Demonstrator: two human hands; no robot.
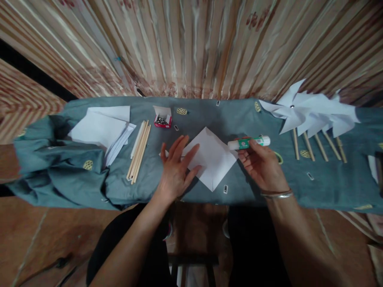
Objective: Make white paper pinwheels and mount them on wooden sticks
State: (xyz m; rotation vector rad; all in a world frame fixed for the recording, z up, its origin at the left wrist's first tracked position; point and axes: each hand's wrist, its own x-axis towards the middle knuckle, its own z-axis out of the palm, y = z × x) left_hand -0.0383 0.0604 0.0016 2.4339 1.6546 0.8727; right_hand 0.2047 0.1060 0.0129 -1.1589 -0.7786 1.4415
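A white square of paper (211,157) lies turned cornerwise on the cloth in front of me, with short lines running in from its corners. My left hand (178,167) rests at the paper's left side, its fingers spread and holding nothing. At the paper's right corner, my right hand (260,161) grips a green and white glue stick (244,143), which lies level across the fingers with its white end pointing left. Part of the paper's left corner is hidden under my left hand.
Several finished paper pinwheels (317,113) on sticks lie at the right. Left of centre are wooden sticks (139,153), a small red box (163,121) of metal pins and stacked paper sheets (100,125). Grey-green cloth (239,191) covers the table; a curtain (191,48) hangs behind.
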